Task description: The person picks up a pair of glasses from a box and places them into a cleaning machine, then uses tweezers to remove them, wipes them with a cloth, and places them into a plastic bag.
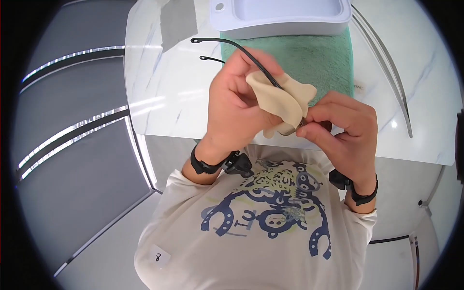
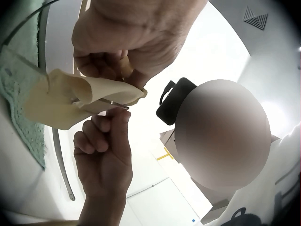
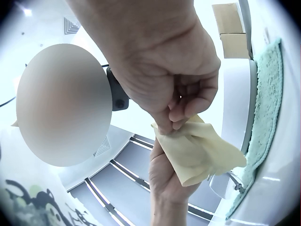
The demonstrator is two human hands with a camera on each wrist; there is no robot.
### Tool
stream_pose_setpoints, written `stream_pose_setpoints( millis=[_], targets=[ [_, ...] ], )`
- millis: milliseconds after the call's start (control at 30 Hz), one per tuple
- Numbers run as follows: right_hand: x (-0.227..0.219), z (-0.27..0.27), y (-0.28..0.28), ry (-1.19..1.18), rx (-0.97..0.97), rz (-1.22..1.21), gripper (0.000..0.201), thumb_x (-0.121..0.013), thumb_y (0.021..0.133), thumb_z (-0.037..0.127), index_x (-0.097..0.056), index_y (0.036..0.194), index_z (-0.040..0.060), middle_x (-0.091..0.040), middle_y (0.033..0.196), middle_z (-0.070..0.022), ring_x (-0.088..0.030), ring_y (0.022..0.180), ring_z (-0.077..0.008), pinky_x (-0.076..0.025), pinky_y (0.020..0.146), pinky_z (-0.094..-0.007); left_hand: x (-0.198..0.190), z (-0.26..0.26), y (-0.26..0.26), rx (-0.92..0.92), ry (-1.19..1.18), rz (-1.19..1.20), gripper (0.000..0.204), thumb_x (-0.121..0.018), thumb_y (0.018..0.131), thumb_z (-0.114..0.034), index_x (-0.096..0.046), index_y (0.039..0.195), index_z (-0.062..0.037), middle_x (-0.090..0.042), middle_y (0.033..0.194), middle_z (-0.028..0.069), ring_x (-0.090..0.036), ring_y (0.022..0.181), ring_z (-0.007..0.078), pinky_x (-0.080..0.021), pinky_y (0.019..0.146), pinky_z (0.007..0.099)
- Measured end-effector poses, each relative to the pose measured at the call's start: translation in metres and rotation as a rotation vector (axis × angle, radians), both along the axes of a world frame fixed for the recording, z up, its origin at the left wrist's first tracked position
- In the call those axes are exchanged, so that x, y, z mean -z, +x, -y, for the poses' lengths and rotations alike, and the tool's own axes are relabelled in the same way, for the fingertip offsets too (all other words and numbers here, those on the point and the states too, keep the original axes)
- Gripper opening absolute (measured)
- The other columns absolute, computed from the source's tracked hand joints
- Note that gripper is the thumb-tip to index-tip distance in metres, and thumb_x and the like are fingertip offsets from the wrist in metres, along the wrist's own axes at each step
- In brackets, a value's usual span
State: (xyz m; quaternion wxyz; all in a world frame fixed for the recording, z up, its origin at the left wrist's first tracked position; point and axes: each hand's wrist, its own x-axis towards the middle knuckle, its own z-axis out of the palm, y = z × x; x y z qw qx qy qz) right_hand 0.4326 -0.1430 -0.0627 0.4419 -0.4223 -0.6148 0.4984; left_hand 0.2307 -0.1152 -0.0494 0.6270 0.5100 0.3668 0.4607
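A pair of glasses with thin black temples (image 1: 256, 60) is held up over the table's front edge, a beige cloth (image 1: 285, 99) folded around part of it. My left hand (image 1: 234, 106) grips the cloth and glasses from the left, fingers curled. From the right, my right hand (image 1: 350, 130) pinches the frame by a lens at the cloth's lower edge. In the left wrist view the cloth (image 2: 61, 101) drapes between both hands, a thin metal part showing beside the fingertips. The right wrist view shows the cloth (image 3: 197, 150) hanging below my right hand (image 3: 164, 70).
A green towel (image 1: 309, 58) lies on the white marble-patterned table (image 1: 159, 96). On its far part stands a white tray-like container (image 1: 290, 26). A grey patch (image 1: 179, 21) is at the back left, and a long curved metal strip (image 1: 391, 72) lies on the right.
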Motion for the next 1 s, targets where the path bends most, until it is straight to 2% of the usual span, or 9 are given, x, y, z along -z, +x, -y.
stream_pose_setpoints(
  millis=[200,267,333,367,467,700,767,900,1000],
  targets=[
    [-0.005,-0.007,-0.021,0.027,-0.054,0.001,0.014,-0.084,0.073,0.003,-0.074,0.083,0.0021,-0.061,0.069,-0.0029,-0.055,0.054,-0.0108,-0.04,0.05,-0.0246,0.003,-0.015,-0.039,-0.103,-0.032,0.235,0.053,-0.068,0.077,0.012,-0.045,0.124,-0.0002,-0.073,0.091,0.0107,-0.071,0.09,0.0145,-0.056,0.076,0.0255],
    [-0.009,-0.008,-0.027,0.013,-0.074,-0.008,0.014,-0.084,0.073,0.002,-0.074,0.083,0.002,-0.062,0.07,-0.0025,-0.057,0.055,-0.0105,-0.041,0.05,-0.0237,-0.005,-0.009,-0.038,-0.14,-0.057,0.238,0.055,-0.068,0.075,0.014,-0.047,0.124,-0.0005,-0.072,0.093,0.0098,-0.07,0.089,0.0142,-0.056,0.076,0.0264],
    [-0.009,-0.007,-0.036,0.014,-0.09,-0.008,0.014,-0.084,0.072,0.002,-0.073,0.082,0.0019,-0.063,0.071,-0.0029,-0.057,0.056,-0.0105,-0.041,0.051,-0.0233,-0.013,-0.003,-0.037,-0.114,-0.149,0.099,0.057,-0.069,0.073,0.016,-0.048,0.123,-0.0011,-0.071,0.095,0.0087,-0.07,0.089,0.0142,-0.056,0.077,0.0264],
    [-0.01,-0.008,-0.041,0.024,-0.079,-0.028,0.014,-0.083,0.072,0.001,-0.073,0.082,0.0018,-0.063,0.072,-0.0032,-0.058,0.056,-0.0106,-0.041,0.051,-0.023,-0.012,-0.002,-0.04,-0.08,-0.079,0.039,0.047,-0.066,0.087,0.007,-0.047,0.129,-0.0028,-0.07,0.098,0.0063,-0.067,0.082,0.0104,-0.052,0.073,0.0221],
    [-0.014,-0.011,-0.053,0.036,-0.071,-0.01,0.015,-0.083,0.07,-0.001,-0.072,0.081,0.0016,-0.065,0.073,-0.0041,-0.058,0.057,-0.0107,-0.042,0.051,-0.0224,-0.013,-0.003,-0.057,-0.109,-0.033,-0.038,0.046,-0.065,0.088,0.007,-0.047,0.13,-0.0031,-0.07,0.099,0.0056,-0.068,0.083,0.0093,-0.051,0.071,0.0202],
    [-0.013,-0.017,-0.062,0.034,-0.079,0.021,0.018,-0.083,0.068,-0.005,-0.073,0.082,0.0009,-0.065,0.075,-0.0054,-0.057,0.058,-0.0096,-0.042,0.052,-0.0225,-0.009,-0.004,-0.08,-0.238,-0.113,0.088,0.055,-0.072,0.084,0.006,-0.046,0.132,-0.0043,-0.071,0.099,0.0056,-0.07,0.086,0.0117,-0.055,0.072,0.0239],
    [-0.014,-0.016,-0.063,0.006,-0.067,0.015,0.019,-0.084,0.069,-0.005,-0.073,0.083,0.0007,-0.066,0.077,-0.006,-0.057,0.059,-0.0092,-0.041,0.052,-0.0225,-0.009,-0.005,-0.082,-0.226,-0.218,0.145,0.059,-0.075,0.074,0.01,-0.047,0.124,-0.0031,-0.072,0.098,0.0103,-0.07,0.093,0.0148,-0.057,0.078,0.0273],
    [-0.014,-0.015,-0.063,-0.002,-0.089,0.013,0.019,-0.084,0.07,-0.003,-0.074,0.085,0.0004,-0.067,0.078,-0.0057,-0.058,0.059,-0.0091,-0.042,0.053,-0.022,-0.014,-0.006,-0.079,-0.152,-0.218,0.14,0.056,-0.075,0.075,0.009,-0.048,0.123,-0.0029,-0.072,0.098,0.0103,-0.07,0.092,0.0144,-0.057,0.078,0.0274],
    [-0.018,-0.014,-0.065,-0.026,-0.105,0.029,0.019,-0.084,0.07,-0.004,-0.074,0.085,0.0004,-0.066,0.078,-0.0052,-0.058,0.059,-0.0091,-0.043,0.053,-0.0218,-0.016,-0.006,-0.076,-0.101,-0.125,0.116,0.061,-0.074,0.081,0.005,-0.045,0.133,-0.0058,-0.07,0.101,0.005,-0.069,0.089,0.0115,-0.054,0.073,0.0231]
  ],
)
